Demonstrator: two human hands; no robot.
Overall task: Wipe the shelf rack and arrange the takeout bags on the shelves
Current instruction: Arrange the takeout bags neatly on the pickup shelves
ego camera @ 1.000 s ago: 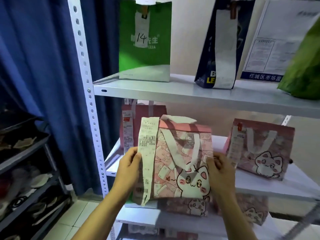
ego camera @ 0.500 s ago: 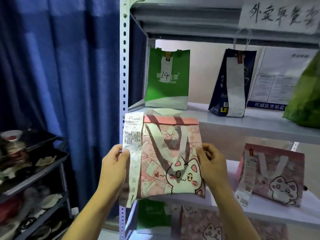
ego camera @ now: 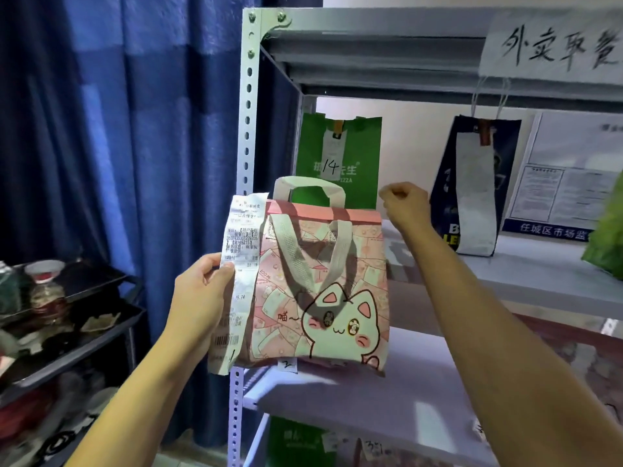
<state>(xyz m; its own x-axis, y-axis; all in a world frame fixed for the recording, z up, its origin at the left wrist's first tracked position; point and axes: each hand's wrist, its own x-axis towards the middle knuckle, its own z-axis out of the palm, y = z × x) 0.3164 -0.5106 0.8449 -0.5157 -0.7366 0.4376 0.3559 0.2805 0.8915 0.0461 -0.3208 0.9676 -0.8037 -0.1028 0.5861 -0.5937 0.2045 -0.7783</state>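
Raised since half a second ago: pink cat bag (ego camera: 323,291), now level with the upper shelf (ego camera: 526,264) rather than down at the middle one. Right hand (ego camera: 406,205) gone from the bag's right edge; now lifted above and just right of the bag's top corner, fingers curled into a loose fist. Whether anything is pinched in it: cannot tell, nothing visible.

Reading for the task: wiping looks done on this section; arranging step under way. Bag likely headed for the upper shelf, into the gap between the green bag (ego camera: 337,160) and the dark blue bag (ego camera: 472,187). Judged, not seen.

Largest to smallest:
- Shelf rack (ego camera: 247,129): upright post at left, upper shelf carrying the green bag marked 14 and the dark blue bag.
- Middle shelf (ego camera: 354,406): directly below the held bag, not touching it.
- Pink cat bag: held upright in the air in front of the post, one handle standing up, the other flopped down over the front.
- Left hand (ego camera: 199,298): grips the bag's left edge, thumb pressed over the receipt (ego camera: 241,281).
- Receipt: hangs down the bag's left side, past the bottom.

Single-hand support now; bag hangs slightly skewed.
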